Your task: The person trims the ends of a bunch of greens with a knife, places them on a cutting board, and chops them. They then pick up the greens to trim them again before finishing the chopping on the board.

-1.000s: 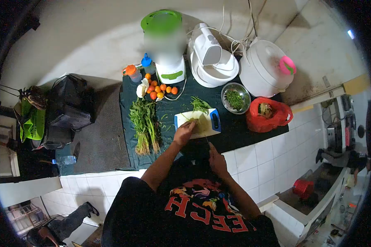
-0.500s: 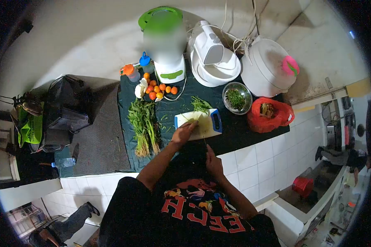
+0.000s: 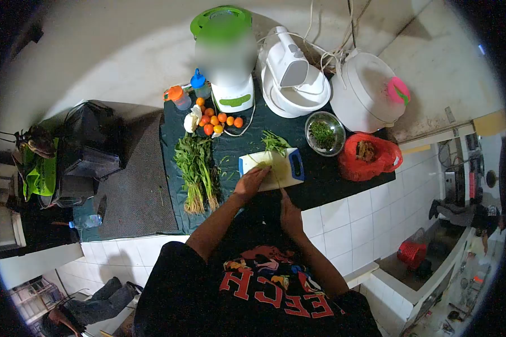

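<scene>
A white cutting board with blue ends lies on the dark green tablecloth in front of me. My left hand is on its left half, fingers together and pressed down on some green leafy stems. In my right hand, closed at the board's near edge, is a knife whose thin blade points away from me across the board, just right of my left fingers. Cut greens are heaped at the board's far edge. Left of the board lie bunches of leafy greens with roots.
Behind are tomatoes, a green-lidded white appliance and a stand mixer. To the right stand a bowl of chopped greens, a red plastic bag and a large white tub. People appear at both lower sides.
My right hand and the knife have moved slightly away from me, so the blade reaches farther over the board. My left hand stays nearly in place.
</scene>
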A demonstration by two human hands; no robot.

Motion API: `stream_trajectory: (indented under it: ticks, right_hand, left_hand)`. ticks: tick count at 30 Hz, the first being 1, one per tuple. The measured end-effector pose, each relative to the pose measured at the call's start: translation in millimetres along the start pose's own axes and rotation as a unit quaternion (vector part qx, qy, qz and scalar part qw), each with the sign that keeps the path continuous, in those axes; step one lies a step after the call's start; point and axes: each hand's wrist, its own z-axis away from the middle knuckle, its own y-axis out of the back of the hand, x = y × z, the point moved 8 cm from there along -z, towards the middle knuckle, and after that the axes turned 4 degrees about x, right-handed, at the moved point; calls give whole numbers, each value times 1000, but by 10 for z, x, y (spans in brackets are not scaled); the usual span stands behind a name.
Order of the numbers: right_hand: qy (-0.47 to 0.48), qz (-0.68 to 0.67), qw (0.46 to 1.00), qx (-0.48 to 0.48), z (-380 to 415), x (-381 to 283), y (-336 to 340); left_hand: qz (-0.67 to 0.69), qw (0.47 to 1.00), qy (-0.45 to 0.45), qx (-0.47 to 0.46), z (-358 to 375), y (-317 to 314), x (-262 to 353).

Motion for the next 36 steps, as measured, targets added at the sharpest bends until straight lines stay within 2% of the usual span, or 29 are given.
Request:
stream_trajectory:
  ticks: [3,6,8,12,15,17,19,21,24,25,27,30,31,32,33,34,36]
  right_hand:
    - [-50,34,998,-37,98,114,-92]
    - [-24,49,998,-16,71,245,-205]
    - [50,118,992,19,-18,266,-251]
    - [35,93,995,2,-132,128,-212]
    - [72,23,997,36,-84,-17,-146]
    - [-16,51,998,-31,9,85,-216]
    - [2,59,998,-16,-40,196,-280]
    - [20,65,998,-1,-72,226,-292]
    - [-16,87,996,-14,-174,112,-244]
    - [3,66,998,0,-176,56,-215]
    - [23,45,999,14,-142,2,-186]
    - [42,49,998,14,12,62,-216]
    - [34,56,998,11,32,73,-235]
    - [27,62,998,7,37,86,-246]
    - [27,63,998,6,16,119,-271]
    - [40,67,997,24,-23,125,-283]
    - [52,69,995,42,-74,96,-274]
  left_hand:
    - [-32,999,-35,26,-12,25,63]
    - [-30,999,-37,24,-3,5,38]
    - [-23,998,-40,33,-28,49,70]
    - [-24,999,-21,41,-70,117,98]
    - [-29,997,-21,74,-45,156,121]
    - [-5,997,-29,78,-65,95,65]
    - [20,996,-37,82,-89,47,48]
    - [192,978,60,53,-101,-38,-79]
    - [431,881,195,6,-67,-214,-247]
    - [429,882,194,6,-50,-224,-264]
    - [241,966,83,39,-43,-109,-187]
    - [199,976,90,9,-51,171,67]
    - [201,975,90,8,-44,5,-40]
    - [280,955,87,41,-43,-244,-260]
    - [357,928,84,73,-59,-233,-271]
    - [357,927,86,72,-42,-256,-278]
    - [243,963,101,48,-20,-205,-250]
